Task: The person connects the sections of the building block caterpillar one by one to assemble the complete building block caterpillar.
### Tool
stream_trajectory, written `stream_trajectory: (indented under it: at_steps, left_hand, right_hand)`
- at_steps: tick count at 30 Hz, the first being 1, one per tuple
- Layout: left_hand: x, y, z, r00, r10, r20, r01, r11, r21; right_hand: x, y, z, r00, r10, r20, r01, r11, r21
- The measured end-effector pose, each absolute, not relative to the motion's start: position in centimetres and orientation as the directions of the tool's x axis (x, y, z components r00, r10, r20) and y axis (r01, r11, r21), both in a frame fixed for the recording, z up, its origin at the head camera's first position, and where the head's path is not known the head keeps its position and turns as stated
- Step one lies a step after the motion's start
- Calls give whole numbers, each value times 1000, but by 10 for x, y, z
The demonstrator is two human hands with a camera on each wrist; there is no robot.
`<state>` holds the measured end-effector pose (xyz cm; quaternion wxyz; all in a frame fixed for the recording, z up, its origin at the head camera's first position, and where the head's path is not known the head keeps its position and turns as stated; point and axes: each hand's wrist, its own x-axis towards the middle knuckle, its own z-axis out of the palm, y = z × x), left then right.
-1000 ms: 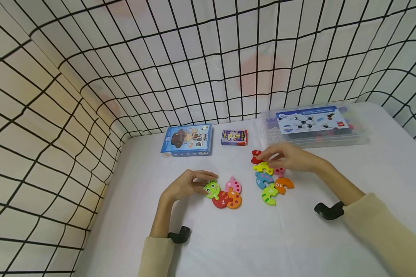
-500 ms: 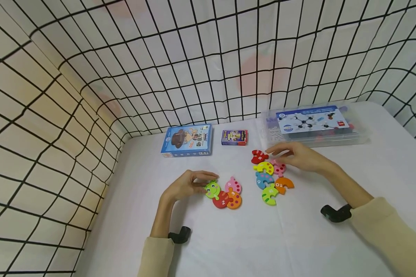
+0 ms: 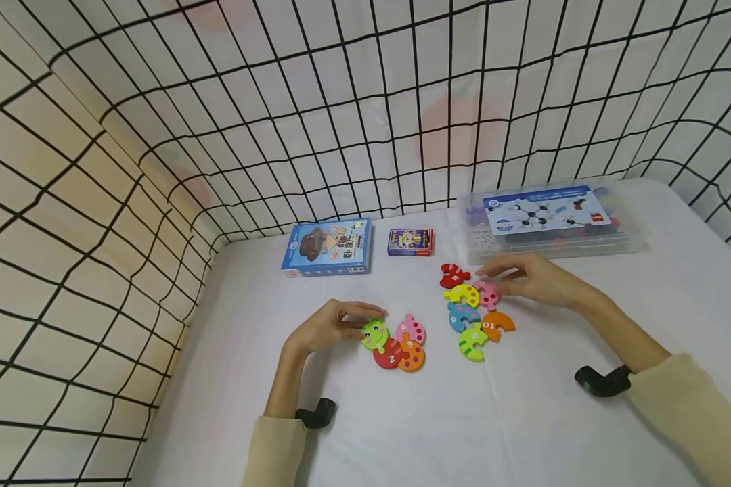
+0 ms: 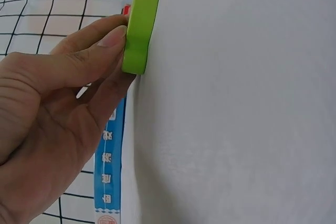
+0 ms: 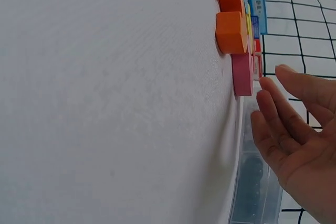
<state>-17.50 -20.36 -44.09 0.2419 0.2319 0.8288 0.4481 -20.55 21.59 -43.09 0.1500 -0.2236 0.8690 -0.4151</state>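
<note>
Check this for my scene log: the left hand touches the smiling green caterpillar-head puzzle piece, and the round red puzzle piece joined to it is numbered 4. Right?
Not quite: the head view shows the round red puzzle piece numbered 2, not 4. The rest stands.

The smiling piece [image 3: 374, 335] is green, the number-four piece [image 3: 411, 333] pink (with darker dots).

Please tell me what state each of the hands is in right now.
Left hand: closed, holding the green smiling piece at its edge.
Right hand: open, holding nothing.
</note>
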Motion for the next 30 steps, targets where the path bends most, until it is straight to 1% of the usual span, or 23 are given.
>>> stream_trajectory:
  at_steps: [9, 18, 30]
  left_hand:
    - [-174, -202, -440, -768, 609, -199, 170, 493, 854]
    - [-174, -201, -440, -750, 629, -205, 146, 459, 876]
    - [-173, -201, -438, -752, 619, -226, 131, 477, 869]
  right_hand:
    - [-200, 218, -434, -843, -536, -53, -289, 533, -796]
    - [-204, 209, -435, -853, -520, -42, -308, 568, -763]
    - [-204, 203, -436, -838, -544, -44, -305, 533, -789]
